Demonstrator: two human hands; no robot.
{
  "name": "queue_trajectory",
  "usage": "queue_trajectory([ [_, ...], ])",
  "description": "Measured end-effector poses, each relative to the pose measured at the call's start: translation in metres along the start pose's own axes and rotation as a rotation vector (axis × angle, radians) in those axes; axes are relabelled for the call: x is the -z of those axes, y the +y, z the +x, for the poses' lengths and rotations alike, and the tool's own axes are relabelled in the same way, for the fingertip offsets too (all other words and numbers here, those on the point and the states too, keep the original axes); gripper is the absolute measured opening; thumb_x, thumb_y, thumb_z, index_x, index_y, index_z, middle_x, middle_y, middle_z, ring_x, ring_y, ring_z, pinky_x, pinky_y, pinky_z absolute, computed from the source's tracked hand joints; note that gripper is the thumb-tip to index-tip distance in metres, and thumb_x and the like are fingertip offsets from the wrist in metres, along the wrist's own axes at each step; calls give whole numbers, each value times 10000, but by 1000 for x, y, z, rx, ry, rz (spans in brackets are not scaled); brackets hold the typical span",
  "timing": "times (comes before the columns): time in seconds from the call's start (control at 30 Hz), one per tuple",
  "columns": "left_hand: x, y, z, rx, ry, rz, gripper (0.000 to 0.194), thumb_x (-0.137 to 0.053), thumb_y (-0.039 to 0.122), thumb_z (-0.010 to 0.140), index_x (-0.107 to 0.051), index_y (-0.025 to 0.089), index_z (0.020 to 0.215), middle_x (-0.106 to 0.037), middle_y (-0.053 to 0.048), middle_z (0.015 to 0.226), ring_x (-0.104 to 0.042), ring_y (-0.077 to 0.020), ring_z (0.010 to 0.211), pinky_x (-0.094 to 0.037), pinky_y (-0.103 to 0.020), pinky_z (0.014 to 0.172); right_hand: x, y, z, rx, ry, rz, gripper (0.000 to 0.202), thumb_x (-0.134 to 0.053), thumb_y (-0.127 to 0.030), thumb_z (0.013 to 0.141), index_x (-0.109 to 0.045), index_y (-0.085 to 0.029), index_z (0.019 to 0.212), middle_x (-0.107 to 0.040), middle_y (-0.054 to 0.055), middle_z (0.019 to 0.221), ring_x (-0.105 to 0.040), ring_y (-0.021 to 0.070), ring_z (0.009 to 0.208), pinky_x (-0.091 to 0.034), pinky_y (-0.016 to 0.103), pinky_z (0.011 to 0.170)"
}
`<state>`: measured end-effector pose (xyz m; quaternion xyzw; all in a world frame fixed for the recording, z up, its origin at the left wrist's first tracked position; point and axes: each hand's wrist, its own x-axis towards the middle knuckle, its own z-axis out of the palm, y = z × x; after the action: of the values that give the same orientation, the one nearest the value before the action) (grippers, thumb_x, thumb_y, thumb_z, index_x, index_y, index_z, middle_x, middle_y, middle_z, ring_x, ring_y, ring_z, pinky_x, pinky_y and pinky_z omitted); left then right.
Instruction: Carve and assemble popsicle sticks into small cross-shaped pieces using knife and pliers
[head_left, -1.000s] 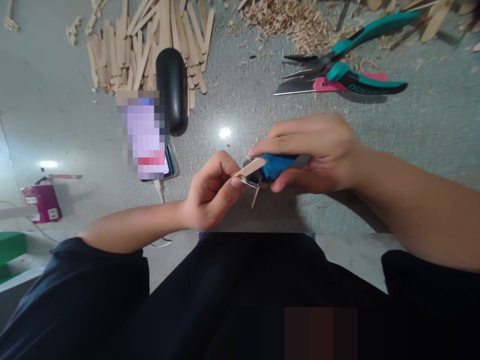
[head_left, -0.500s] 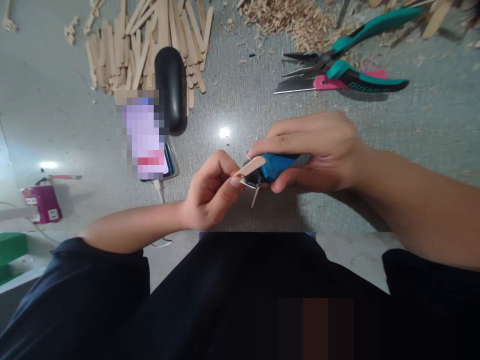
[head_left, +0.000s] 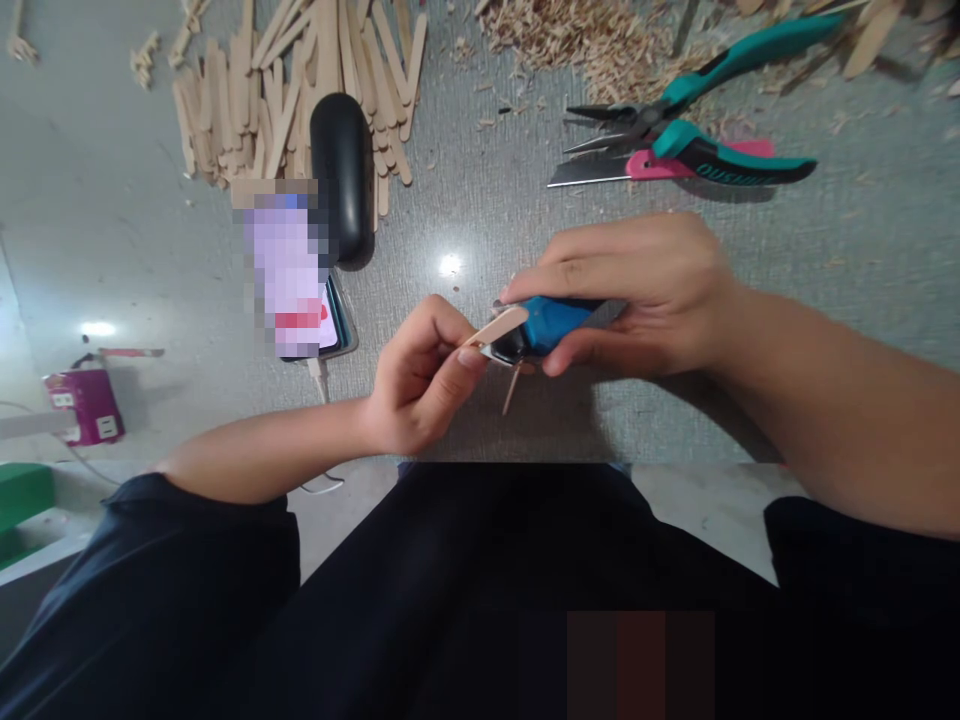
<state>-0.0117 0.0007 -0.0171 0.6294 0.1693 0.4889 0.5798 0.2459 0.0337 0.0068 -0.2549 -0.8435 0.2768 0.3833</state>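
My left hand [head_left: 416, 385] is closed in a pinch on a flat wooden stick [head_left: 501, 326], thumb and forefinger gripping its near end. The stick angles up and to the right, and its far end lies against the head of a blue cutter [head_left: 547, 325]. My right hand [head_left: 637, 295] is wrapped around the blue cutter, index finger laid along its top and thumb pressed from below; the cutter sits level, just above the grey table [head_left: 480, 215]. A thin wooden sliver [head_left: 511, 388] hangs down below the cutter's dark head; I cannot tell whether it is attached. Both hands are near the table's front edge, over my lap. Farther back lie a heap of wooden sticks [head_left: 292, 90], a black case [head_left: 341, 175], teal-handled pliers [head_left: 697, 95], a pink-handled knife [head_left: 652, 165] and wood shavings [head_left: 585, 35]
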Motion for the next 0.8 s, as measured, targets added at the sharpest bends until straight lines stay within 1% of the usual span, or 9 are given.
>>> queue_trajectory([
  [0.1,2,1,0,24,-47,-31,89,-578,284,1208,-579,254,1124,-445,67,774,-394,-63,565,-371,-204,548,2,-1,2,-8,-41,16,471,-724,-705,1108,-826,-249,1169,-731,21,873,-671,173,767,-460,315,681],
  [0.2,3,1,-2,44,-84,-78,79,-568,269,1207,-565,253,1130,-417,67,789,-373,-65,582,-364,-209,567,2,-2,2,-13,-76,14,507,-662,-710,1142,-817,-228,1171,-722,20,888,-638,154,750,-453,304,693],
  [0.27,3,0,-5,50,-88,-96,74,-580,279,1204,-558,257,1137,-417,63,800,-369,-71,596,-360,-215,575,2,-3,1,-11,-81,6,534,-637,-724,1149,-817,-222,1171,-716,19,880,-626,150,730,-446,304,687],
  [0.4,4,-1,-7,56,-84,-104,50,-588,270,1198,-561,258,1157,-444,52,824,-389,-81,625,-369,-224,589,2,-5,1,-33,-81,0,551,-618,-751,1143,-831,-244,1156,-712,18,863,-644,162,724,-456,307,682],
  [0.53,3,1,-3,28,-96,-108,52,-572,225,1195,-569,243,1146,-450,53,817,-391,-74,622,-383,-220,587,1,-7,2,-30,-91,-1,550,-617,-734,1151,-827,-226,1168,-712,18,859,-623,156,729,-452,302,679],
  [0.6,2,2,0,23,-101,-104,68,-567,221,1198,-566,240,1132,-462,50,817,-395,-71,619,-385,-217,582,0,-8,2,-21,-75,-5,554,-623,-732,1148,-826,-217,1168,-718,22,858,-624,158,735,-447,304,667],
  [0.7,2,2,-1,33,-99,-106,73,-568,236,1206,-563,246,1134,-461,51,814,-397,-70,613,-381,-214,578,-1,-9,2,-29,-44,0,548,-636,-755,1129,-829,-243,1146,-722,19,849,-649,171,736,-451,314,655],
  [0.8,1,1,-5,52,-75,-103,72,-591,288,1209,-567,258,1148,-469,48,822,-409,-78,622,-390,-220,589,-1,-8,1,-35,-54,-2,545,-639,-757,1126,-829,-246,1137,-720,19,851,-649,173,735,-450,322,670],
])
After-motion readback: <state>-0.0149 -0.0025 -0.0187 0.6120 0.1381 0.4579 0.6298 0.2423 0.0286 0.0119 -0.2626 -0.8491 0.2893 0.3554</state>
